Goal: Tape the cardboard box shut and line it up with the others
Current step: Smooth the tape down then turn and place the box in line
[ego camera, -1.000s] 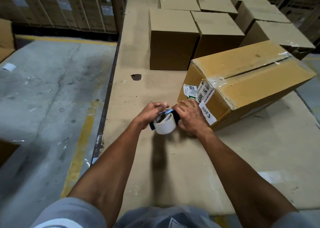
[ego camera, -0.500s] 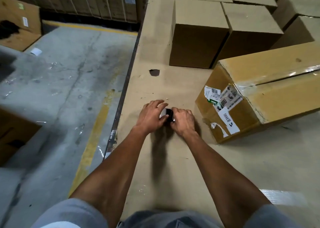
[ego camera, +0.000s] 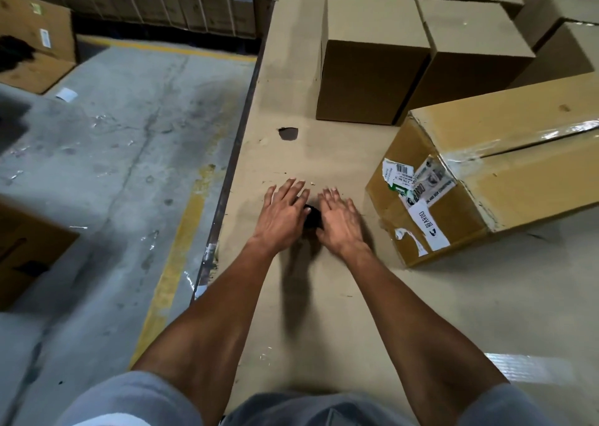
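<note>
A large cardboard box (ego camera: 518, 179) lies tilted on the cardboard-covered platform (ego camera: 324, 312) at the right. Clear tape (ego camera: 505, 143) runs along its top seam, and labels cover its near end. My left hand (ego camera: 281, 213) and my right hand (ego camera: 341, 220) hover palms down just left of the box, fingers spread. A small dark object, the tape dispenser (ego camera: 312, 215), shows between my thumbs; most of it is hidden and I cannot tell if either hand touches it. Plain closed boxes (ego camera: 372, 69) stand lined up behind.
A dark hole (ego camera: 288, 133) marks the platform ahead of my hands. The platform's left edge (ego camera: 227, 182) drops to a concrete floor (ego camera: 113, 166) with a yellow line (ego camera: 175, 263). Open cartons (ego camera: 32, 247) sit on the floor at left. Stacked boxes (ego camera: 194, 1) line the back wall.
My hands lowered the white tape roll to the platform and spread their fingers over it. The view shifted left, so the big box now sits further right.
</note>
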Motion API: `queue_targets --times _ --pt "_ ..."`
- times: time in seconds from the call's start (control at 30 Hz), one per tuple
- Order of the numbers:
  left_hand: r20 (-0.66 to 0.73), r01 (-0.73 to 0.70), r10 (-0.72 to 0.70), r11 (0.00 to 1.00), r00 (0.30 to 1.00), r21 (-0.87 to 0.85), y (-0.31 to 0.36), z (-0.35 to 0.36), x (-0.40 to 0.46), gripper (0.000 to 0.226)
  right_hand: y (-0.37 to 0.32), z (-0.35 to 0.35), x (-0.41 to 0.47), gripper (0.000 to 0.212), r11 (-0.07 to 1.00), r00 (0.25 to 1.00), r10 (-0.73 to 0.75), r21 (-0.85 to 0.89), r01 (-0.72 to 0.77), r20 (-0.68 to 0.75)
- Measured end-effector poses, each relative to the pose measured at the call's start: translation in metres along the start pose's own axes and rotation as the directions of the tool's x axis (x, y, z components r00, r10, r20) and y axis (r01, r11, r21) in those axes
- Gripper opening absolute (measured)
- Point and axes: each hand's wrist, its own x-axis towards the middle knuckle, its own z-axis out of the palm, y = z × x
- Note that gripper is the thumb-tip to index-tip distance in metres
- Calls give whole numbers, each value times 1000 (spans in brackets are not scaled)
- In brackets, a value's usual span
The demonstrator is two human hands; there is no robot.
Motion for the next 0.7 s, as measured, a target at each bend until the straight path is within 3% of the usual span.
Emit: queue_targets --times 0.13,0.33,0.4,0.53,0.6,0.7 --pt "-113 -44 33 994 993 -97 28 -13 18 49 19 -33 -6 93 994 994 2 -107 -14 -109" --pt "-283 -125 39 948 958 -292 90 -47 55 47 45 -109 -40 58 931 940 38 -329 -156 -340" --pt "-306 -145 24 913 952 -382 113 -64 67 48 51 -134 -57 54 919 895 55 -328 -218 -443" --pt "-307 -250 117 862 945 -441 146 -89 89 57 71 -165 -85 58 908 795 161 -229 -352 -585" --pt "-252 -338 255 860 933 -381 158 -96 100 67 81 -171 -96 66 887 782 283 -159 -434 -555" --pt "-106 -414 401 871 910 -264 169 -100 110 59 101 -163 -109 74 845 779 427 -104 -525 -459"
